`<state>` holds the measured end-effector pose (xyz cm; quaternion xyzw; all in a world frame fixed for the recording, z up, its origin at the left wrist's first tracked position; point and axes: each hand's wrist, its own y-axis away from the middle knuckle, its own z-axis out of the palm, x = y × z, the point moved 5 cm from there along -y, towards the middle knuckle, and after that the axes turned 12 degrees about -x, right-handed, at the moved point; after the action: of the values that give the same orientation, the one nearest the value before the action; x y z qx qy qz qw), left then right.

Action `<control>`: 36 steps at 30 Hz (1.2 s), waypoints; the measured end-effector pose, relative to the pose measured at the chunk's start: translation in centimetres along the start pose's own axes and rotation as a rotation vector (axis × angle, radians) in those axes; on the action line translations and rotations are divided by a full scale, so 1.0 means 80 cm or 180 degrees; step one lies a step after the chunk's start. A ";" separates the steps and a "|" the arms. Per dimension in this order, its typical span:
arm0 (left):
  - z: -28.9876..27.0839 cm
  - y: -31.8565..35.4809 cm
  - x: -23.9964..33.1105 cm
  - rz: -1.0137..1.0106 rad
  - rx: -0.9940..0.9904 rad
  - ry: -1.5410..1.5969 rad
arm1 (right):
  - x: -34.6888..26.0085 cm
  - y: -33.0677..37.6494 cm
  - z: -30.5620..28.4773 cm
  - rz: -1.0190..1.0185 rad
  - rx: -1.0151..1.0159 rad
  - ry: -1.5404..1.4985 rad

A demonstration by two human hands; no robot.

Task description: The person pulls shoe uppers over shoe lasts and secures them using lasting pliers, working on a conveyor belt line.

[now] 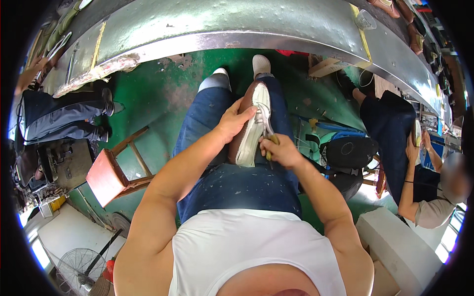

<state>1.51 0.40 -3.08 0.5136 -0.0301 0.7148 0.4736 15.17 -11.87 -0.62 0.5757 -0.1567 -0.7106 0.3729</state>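
A brown shoe (249, 139) lies along my lap with its pale, whitish underside turned up. My left hand (234, 121) wraps round its left side, the thumb pressed on the underside. In my right hand (283, 151) is a pair of pliers (267, 129) with a silvery head and yellowish handles. The pliers' jaws reach the shoe near its middle, close to my left thumb; whether they grip its edge I cannot make out.
A metal-topped bench (237, 39) runs across the far side, with a clear cup (366, 20) on it. A wooden stool (111, 177) stands left, a black bag (348, 153) right. Co-workers sit at both sides; the right one (437, 197) holds a shoe. A fan (81, 269) is lower left.
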 end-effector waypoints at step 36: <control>0.012 0.000 0.002 -0.0653 -0.0468 -0.1245 | -0.010 0.083 -0.010 -0.0306 0.0467 0.2874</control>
<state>2.18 -0.01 -2.53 0.6069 -0.1209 0.5456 0.5651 18.27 -15.61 4.02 0.8591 -0.0016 -0.3922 0.3287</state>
